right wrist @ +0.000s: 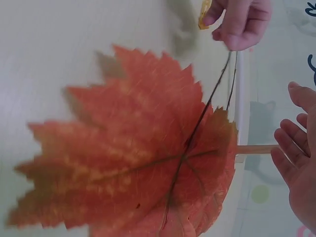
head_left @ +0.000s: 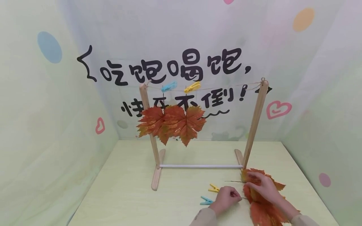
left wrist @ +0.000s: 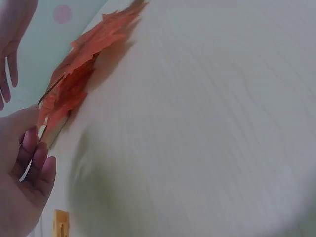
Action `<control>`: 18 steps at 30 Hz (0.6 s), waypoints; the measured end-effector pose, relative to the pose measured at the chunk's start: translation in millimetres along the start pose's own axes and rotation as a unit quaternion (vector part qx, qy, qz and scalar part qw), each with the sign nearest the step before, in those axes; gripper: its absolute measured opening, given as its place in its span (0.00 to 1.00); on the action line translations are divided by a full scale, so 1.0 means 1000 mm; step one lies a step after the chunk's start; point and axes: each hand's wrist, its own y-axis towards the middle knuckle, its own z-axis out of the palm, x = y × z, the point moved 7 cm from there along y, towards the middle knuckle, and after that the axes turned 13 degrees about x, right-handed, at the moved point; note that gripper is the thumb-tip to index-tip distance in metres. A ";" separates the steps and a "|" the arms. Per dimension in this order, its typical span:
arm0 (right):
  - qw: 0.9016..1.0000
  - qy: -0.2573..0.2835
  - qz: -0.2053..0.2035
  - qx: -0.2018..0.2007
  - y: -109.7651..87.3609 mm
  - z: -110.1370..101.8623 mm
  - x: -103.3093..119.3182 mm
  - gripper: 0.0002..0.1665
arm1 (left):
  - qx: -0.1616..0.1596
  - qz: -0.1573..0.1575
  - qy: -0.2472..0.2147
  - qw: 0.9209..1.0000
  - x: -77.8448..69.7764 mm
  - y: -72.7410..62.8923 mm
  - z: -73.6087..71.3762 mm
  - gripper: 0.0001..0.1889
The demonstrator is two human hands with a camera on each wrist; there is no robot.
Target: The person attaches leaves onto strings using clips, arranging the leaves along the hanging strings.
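Note:
My left hand (head_left: 228, 198) pinches the thin dark stem (right wrist: 219, 81) of an orange-red artificial maple leaf (right wrist: 143, 148) between thumb and fingers. That leaf lies tilted over the table at the right, with another leaf (head_left: 255, 193) under and beyond it, its own stem (head_left: 233, 181) pointing left. Over the leaves is my right hand (head_left: 264, 186), fingers loosely bent with nothing between them; the right wrist view shows this hand (right wrist: 301, 148) apart from the leaf. A yellow clothespin (head_left: 214, 188) and a blue clothespin (head_left: 206, 200) lie beside my left hand.
A wooden stand has a left post (head_left: 154, 150), a right post (head_left: 255, 125) and a white bottom rod (head_left: 200, 166). From its string (head_left: 226, 88) hang two maple leaves (head_left: 186, 124), held by a blue clothespin (head_left: 169, 87) and a yellow clothespin (head_left: 193, 87). Printed cloth surrounds the table (head_left: 118, 188).

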 end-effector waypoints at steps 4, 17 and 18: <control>1.000 0.000 -0.003 0.007 0.004 -0.005 0.005 0.24 | -0.027 0.017 -0.064 0.997 -0.008 0.001 -0.013 0.05; 0.999 -0.044 -0.018 -0.005 0.021 -0.025 0.022 0.24 | -0.067 0.073 -0.211 0.972 -0.037 -0.004 -0.032 0.05; 0.999 -0.044 -0.022 -0.004 0.023 -0.026 0.024 0.24 | -0.073 0.075 -0.213 0.971 -0.038 -0.005 -0.034 0.05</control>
